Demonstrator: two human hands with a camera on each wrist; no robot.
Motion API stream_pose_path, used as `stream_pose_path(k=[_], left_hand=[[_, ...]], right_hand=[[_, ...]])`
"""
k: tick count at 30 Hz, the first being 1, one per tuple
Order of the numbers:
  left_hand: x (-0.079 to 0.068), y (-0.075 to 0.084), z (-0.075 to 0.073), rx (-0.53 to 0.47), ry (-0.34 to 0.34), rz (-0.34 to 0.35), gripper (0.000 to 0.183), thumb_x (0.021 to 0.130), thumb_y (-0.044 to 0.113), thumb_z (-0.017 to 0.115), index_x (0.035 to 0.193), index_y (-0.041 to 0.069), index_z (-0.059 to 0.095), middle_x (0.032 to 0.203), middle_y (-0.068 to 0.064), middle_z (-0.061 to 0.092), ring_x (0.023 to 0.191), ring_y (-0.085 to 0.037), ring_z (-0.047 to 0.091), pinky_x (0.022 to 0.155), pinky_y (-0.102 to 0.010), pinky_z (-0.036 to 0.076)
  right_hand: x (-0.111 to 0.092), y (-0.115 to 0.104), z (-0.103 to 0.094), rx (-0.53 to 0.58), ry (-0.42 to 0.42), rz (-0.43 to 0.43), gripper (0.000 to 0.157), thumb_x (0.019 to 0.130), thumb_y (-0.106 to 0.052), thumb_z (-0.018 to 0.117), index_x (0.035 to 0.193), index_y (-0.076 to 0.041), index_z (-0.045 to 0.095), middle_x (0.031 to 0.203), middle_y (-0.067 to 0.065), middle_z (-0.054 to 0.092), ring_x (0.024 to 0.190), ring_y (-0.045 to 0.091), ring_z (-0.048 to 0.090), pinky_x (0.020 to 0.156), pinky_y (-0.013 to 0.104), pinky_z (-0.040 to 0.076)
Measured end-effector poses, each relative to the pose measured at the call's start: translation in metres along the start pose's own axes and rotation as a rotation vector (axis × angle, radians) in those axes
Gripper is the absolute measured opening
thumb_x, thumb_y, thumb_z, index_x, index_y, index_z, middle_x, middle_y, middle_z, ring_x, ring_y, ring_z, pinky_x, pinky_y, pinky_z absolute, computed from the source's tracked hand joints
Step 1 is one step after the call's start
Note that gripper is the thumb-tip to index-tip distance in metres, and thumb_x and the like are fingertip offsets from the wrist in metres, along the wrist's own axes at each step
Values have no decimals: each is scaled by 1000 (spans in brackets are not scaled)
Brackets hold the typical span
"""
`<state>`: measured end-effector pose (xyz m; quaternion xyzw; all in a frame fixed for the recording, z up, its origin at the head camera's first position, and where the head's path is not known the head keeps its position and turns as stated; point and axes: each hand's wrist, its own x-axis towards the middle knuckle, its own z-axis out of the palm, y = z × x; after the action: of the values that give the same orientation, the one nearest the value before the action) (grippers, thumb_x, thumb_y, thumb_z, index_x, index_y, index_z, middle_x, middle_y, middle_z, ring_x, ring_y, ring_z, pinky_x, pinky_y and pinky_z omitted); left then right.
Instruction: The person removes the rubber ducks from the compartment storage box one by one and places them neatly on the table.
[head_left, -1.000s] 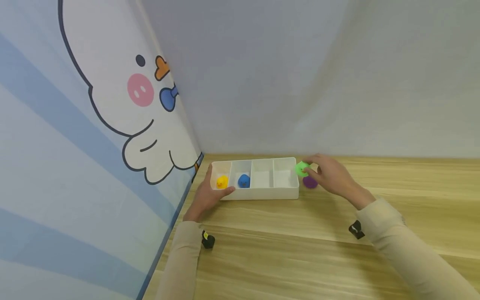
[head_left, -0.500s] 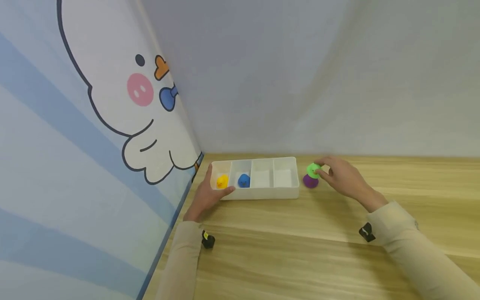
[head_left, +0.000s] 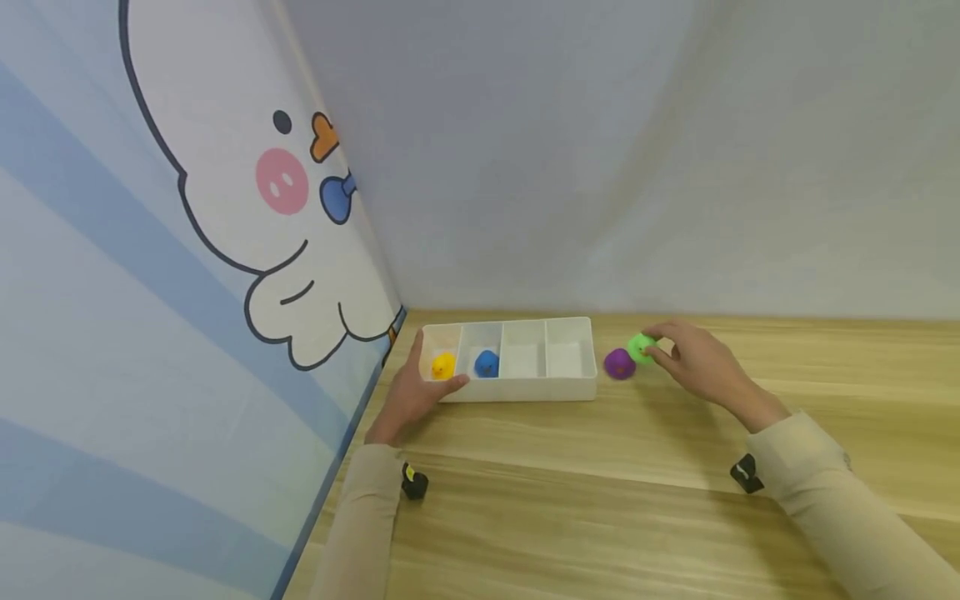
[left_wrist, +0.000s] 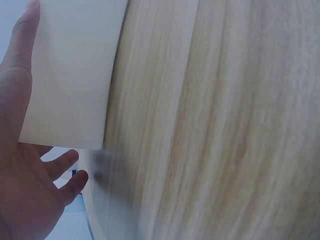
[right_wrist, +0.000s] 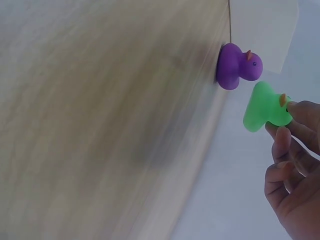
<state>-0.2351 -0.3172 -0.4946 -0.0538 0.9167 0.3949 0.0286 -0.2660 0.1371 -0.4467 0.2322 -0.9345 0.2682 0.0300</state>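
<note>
My right hand (head_left: 701, 365) pinches a green rubber duck (right_wrist: 267, 107) by its head between thumb and fingertips. In the right wrist view the duck hangs tilted, raised off the wooden table. Just left of it a purple rubber duck (head_left: 619, 364) sits on the table, close to the right end of a white divided box (head_left: 525, 390). My left hand (head_left: 411, 396) holds the box's left end, the thumb along the front wall and the fingers round the side. A yellow duck (head_left: 443, 365) lies in the leftmost compartment, a blue duck (head_left: 487, 363) in the one beside it.
The box's two right compartments hold nothing. Behind the box rises a pale grey wall (head_left: 600, 167). A printed cartoon panel (head_left: 225, 250) borders the left side of the wooden table (head_left: 570, 483). A black device (head_left: 414, 482) shows by the left cuff.
My right hand has carried the green duck rightward, from beside the box's right end and past the purple duck, to the purple duck's right. My left hand keeps its place on the box.
</note>
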Motion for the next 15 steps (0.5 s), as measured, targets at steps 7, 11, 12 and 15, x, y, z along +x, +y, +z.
stream_pose_path(k=[7,11,12,15], left_hand=[[1,-2,0,6,4,11,127,74,75,76,163,40,-8,171,-17,20,153,-44,32,121,-65,31],[-1,0,-1,-2,1,6,125,75,73,76,163,41,-8,172,-16,19,154,-43,31,122,-64,31],[-1,0,-1,-5,1,3,125,75,73,76,163,41,-7,172,-15,19,154,-43,30,122,-64,30],[-2,2,-1,-15,0,-3,124,76,71,77,163,41,-6,173,-13,17,155,-42,29,123,-63,30]], right_hand=[[-2,7,2,-17,-16,-2,35,102,-18,62,132,0,63,129,25,67,86,25,68,68,40,56],[-4,9,3,-17,-26,1,36,102,-19,63,132,1,63,129,25,67,88,29,70,71,45,58],[-5,10,3,-16,-30,5,36,102,-19,63,132,1,63,129,26,67,89,30,70,71,45,58],[-7,11,4,-16,-45,18,36,102,-19,63,132,1,63,131,27,65,90,32,71,71,46,59]])
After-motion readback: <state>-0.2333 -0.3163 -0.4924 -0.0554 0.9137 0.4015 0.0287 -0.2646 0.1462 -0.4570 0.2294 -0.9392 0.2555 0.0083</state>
